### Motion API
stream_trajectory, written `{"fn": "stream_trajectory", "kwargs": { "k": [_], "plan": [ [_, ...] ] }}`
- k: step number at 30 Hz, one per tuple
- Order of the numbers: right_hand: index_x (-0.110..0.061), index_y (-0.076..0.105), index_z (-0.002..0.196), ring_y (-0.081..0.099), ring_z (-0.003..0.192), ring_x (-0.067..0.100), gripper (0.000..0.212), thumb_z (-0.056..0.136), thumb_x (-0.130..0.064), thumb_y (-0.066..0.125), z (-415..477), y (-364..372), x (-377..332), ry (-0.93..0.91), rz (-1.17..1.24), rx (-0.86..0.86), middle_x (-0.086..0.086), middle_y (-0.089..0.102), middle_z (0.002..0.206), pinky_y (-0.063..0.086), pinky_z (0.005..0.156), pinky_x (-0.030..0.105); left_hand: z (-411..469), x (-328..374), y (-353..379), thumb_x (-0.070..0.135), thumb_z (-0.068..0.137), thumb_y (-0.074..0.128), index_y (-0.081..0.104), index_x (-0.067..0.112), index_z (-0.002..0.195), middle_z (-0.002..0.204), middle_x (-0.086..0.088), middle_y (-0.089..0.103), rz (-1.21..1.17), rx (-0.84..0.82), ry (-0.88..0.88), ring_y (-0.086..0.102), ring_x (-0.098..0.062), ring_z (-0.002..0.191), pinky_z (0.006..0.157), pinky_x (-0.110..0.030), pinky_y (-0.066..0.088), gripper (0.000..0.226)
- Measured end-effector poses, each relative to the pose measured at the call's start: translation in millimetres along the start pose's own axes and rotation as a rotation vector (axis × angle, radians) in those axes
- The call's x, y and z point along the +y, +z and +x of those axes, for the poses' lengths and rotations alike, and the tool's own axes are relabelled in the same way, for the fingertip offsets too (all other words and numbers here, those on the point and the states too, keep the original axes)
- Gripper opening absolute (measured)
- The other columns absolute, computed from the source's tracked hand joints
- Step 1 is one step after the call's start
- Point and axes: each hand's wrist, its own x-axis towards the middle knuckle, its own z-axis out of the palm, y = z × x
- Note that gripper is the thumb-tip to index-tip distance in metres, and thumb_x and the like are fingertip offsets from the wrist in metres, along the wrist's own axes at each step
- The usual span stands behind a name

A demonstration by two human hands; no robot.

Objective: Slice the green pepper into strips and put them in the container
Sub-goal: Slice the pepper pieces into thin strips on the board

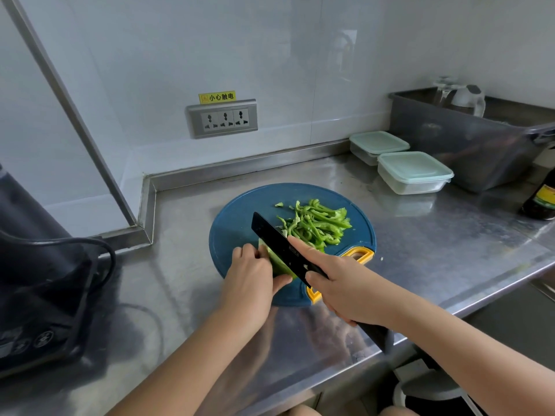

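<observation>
My right hand gripped the black knife by its handle, forefinger straight along the blade. My left hand held the uncut pepper piece with curled fingers, just left of the blade and parallel to it on the blue board. The cut strips lay right of the blade, the lidded containers well beyond them; a yellow wall label read 小心触电.

Strips lie on the board; containers behind, right.
</observation>
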Motion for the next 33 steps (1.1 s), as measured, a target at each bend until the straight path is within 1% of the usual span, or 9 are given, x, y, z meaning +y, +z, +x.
{"fn": "stream_trajectory", "kwargs": {
  "k": [2,7,13,15,19,23,26,29,33],
  "plan": [
    [-0.053,0.010,0.145,0.046,0.043,0.003,0.059,0.101,-0.022,0.034,-1.4,4.2,4.6,-0.012,-0.013,0.027,-0.010,0.045,0.062,0.037,0.045,0.016,0.2,0.2,1.4,0.056,0.093,0.038,0.050,0.012,0.125,0.113,-0.003,0.046,-0.017,0.011,-0.016,0.037,-0.018,0.110,0.086,-0.024,0.031,0.056],
    [-0.055,0.004,0.144,0.036,0.048,0.011,0.061,0.102,-0.022,0.034,-6.4,18.1,12.5,-0.071,-0.054,0.081,0.002,0.044,0.060,0.033,0.050,0.022,-0.2,3.0,3.9,0.054,0.093,0.041,0.050,0.012,0.123,0.111,-0.004,0.048,-0.042,0.032,-0.054,0.040,-0.020,0.110,0.086,-0.025,0.033,0.052],
    [-0.058,0.000,0.142,0.040,0.053,0.014,0.063,0.102,-0.023,0.034,-5.4,22.3,17.4,-0.111,-0.071,0.106,0.006,0.049,0.065,0.033,0.052,0.024,-0.5,5.7,5.0,0.052,0.092,0.046,0.048,0.014,0.126,0.112,-0.003,0.048,-0.099,0.065,-0.085,0.040,-0.020,0.110,0.086,-0.024,0.033,0.051],
    [-0.060,-0.002,0.141,0.041,0.053,0.016,0.064,0.102,-0.023,0.033,-4.3,22.9,17.5,-0.107,-0.076,0.097,0.010,0.051,0.067,0.033,0.052,0.024,0.2,4.9,4.0,0.053,0.090,0.050,0.050,0.015,0.124,0.107,-0.002,0.048,-0.125,0.068,-0.093,0.041,-0.020,0.109,0.085,-0.024,0.033,0.050],
    [-0.056,-0.002,0.144,0.036,0.048,0.012,0.063,0.102,-0.022,0.032,-2.2,18.6,15.5,-0.091,-0.098,0.052,0.006,0.044,0.060,0.032,0.049,0.024,2.2,0.3,1.9,0.050,0.086,0.059,0.056,0.018,0.121,0.094,0.000,0.039,-0.221,0.071,-0.087,0.043,-0.022,0.105,0.083,-0.025,0.035,0.047],
    [-0.055,-0.002,0.144,0.035,0.047,0.011,0.064,0.101,-0.022,0.032,0.6,14.1,12.0,-0.057,-0.118,0.011,0.001,0.040,0.059,0.033,0.050,0.023,3.0,-2.0,2.5,0.048,0.083,0.064,0.060,0.017,0.116,0.091,-0.001,0.040,-0.276,0.076,-0.105,0.046,-0.024,0.102,0.079,-0.027,0.038,0.046],
    [-0.056,-0.003,0.143,0.038,0.049,0.013,0.065,0.100,-0.022,0.031,2.7,14.0,9.4,-0.030,-0.106,-0.001,0.002,0.042,0.060,0.037,0.055,0.029,4.2,-2.4,3.2,0.047,0.080,0.069,0.062,0.015,0.111,0.089,-0.001,0.041,-0.323,0.081,-0.134,0.050,-0.025,0.100,0.076,-0.028,0.038,0.046],
    [-0.053,-0.008,0.144,0.038,0.049,0.014,0.066,0.101,-0.021,0.031,2.9,16.8,4.3,-0.018,-0.140,-0.023,0.004,0.043,0.061,0.037,0.052,0.029,5.2,-2.4,3.9,0.047,0.079,0.070,0.062,0.015,0.113,0.089,-0.001,0.040,-0.336,0.080,-0.143,0.051,-0.026,0.101,0.077,-0.029,0.040,0.047],
    [-0.048,-0.010,0.146,0.040,0.052,0.015,0.069,0.100,-0.017,0.031,9.6,13.2,-4.2,0.000,-0.177,-0.072,0.005,0.044,0.066,0.034,0.050,0.026,6.3,-4.2,5.3,0.048,0.079,0.070,0.061,0.014,0.116,0.089,-0.002,0.040,-0.334,0.067,-0.138,0.051,-0.027,0.100,0.076,-0.030,0.041,0.051]
  ]
}}
